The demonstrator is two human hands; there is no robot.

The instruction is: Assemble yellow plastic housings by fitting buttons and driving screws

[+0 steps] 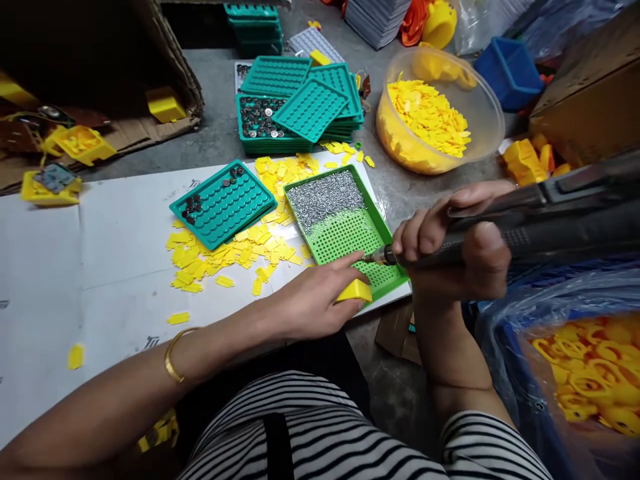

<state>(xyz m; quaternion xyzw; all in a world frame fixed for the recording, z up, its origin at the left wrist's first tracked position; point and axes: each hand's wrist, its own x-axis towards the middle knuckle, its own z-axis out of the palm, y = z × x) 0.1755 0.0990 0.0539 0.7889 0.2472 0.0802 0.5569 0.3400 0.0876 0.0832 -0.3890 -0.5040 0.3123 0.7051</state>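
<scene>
My left hand [323, 297] is closed on a small yellow plastic part [356, 291], with the index finger stretched toward the driver tip. In my right hand [450, 233] is a dark electric screwdriver [530, 227], held level, its bit pointing left and ending at my left fingertip. Whether a screw sits on the bit is too small to tell. Beneath both hands lies a green perforated tray [387, 230], with many small silver screws [327, 197] heaped at its far end. Loose flat yellow pieces [235, 257] are scattered to the left of it.
A teal tray [225, 207] with a few dark round parts lies on the white board [120, 247]. Behind are stacked teal trays [315, 107] and a clear tub [440, 110] of yellow pieces. A lined blue crate [530, 400] stands right, a cardboard box [175, 60] left.
</scene>
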